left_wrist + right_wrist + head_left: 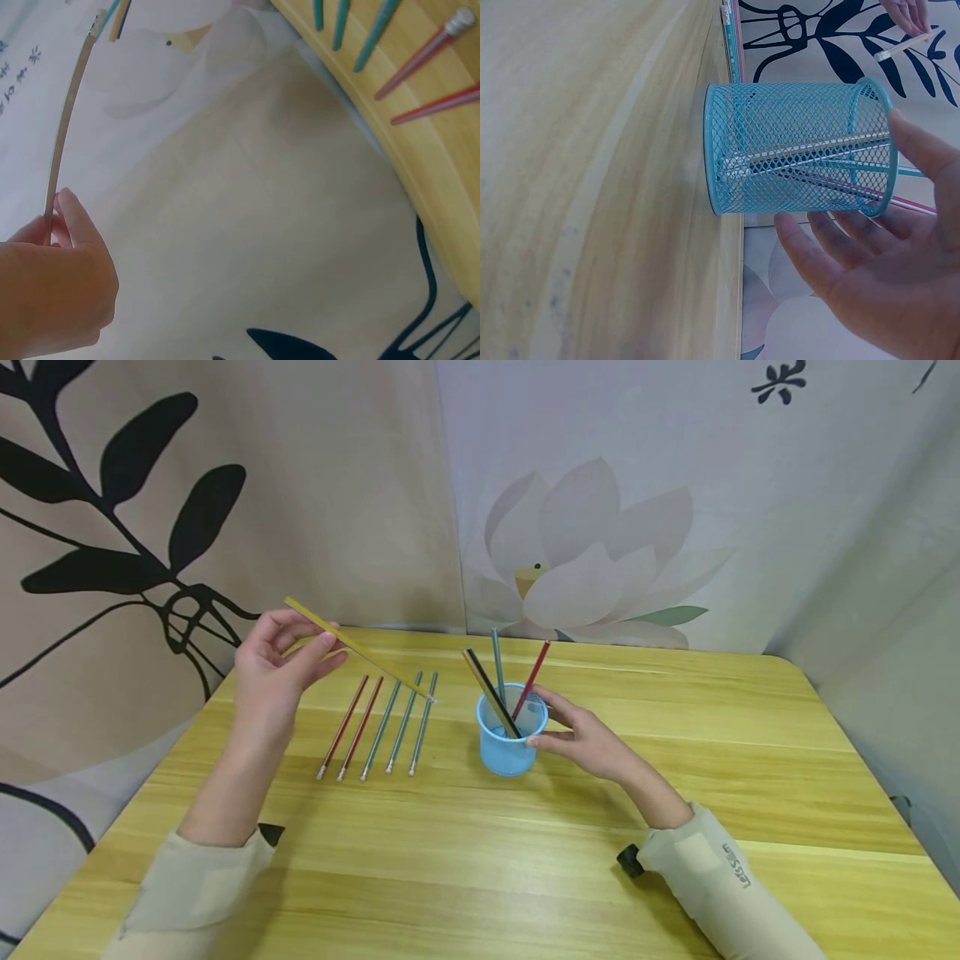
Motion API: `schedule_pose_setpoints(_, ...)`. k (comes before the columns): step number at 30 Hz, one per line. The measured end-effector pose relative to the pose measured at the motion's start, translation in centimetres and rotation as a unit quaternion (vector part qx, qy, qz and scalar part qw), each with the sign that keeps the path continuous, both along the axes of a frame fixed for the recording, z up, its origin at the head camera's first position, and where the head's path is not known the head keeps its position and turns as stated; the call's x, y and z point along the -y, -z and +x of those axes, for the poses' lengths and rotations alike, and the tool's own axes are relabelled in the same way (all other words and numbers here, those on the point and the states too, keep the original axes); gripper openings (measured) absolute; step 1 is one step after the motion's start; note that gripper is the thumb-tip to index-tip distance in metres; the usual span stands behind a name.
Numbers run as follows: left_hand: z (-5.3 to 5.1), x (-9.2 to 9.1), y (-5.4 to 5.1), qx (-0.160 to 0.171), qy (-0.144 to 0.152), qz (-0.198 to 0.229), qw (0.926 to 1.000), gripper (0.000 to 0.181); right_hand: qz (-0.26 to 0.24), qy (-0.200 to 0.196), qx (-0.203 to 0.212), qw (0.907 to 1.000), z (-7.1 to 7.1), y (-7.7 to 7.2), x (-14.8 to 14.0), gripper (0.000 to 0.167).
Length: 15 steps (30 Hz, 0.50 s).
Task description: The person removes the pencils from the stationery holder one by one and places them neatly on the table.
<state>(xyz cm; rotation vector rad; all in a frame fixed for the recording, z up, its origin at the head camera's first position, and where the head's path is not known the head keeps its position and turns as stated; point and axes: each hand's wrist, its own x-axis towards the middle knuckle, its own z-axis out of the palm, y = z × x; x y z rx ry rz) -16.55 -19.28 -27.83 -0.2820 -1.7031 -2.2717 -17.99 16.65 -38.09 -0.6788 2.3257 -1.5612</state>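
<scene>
In the head view my left hand (273, 664) pinches a yellow pencil (352, 645) between thumb and fingers. The pencil slants above the table, its eraser end down to the right. A light blue mesh pencil holder (495, 756) stands upright on the table, and my right hand (588, 739) holds it at the rim, thumb in front and fingers behind. Inside it lean a yellow pencil, a black pencil (491, 681), a blue pencil (498, 660) and a red pencil (534, 677). The right wrist view shows the thumb on the rim and the fingers along the mesh side.
Left of the holder, two red pencils (347, 727) and three blue-green pencils (405, 731) lie in a row on the wooden table (480, 877), erasers toward me. Patterned curtains (360, 485) hang behind the table's back edge.
</scene>
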Motion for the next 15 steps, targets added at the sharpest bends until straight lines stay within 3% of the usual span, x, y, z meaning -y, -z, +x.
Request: schedule_pose_setpoints(15, 0.3, 3.1, 0.7, 0.013, -0.032, 0.025, 0.9991, 0.024, 0.003, 0.0, 0.002, 1.0, 0.0, 0.0, 0.0, 0.075)
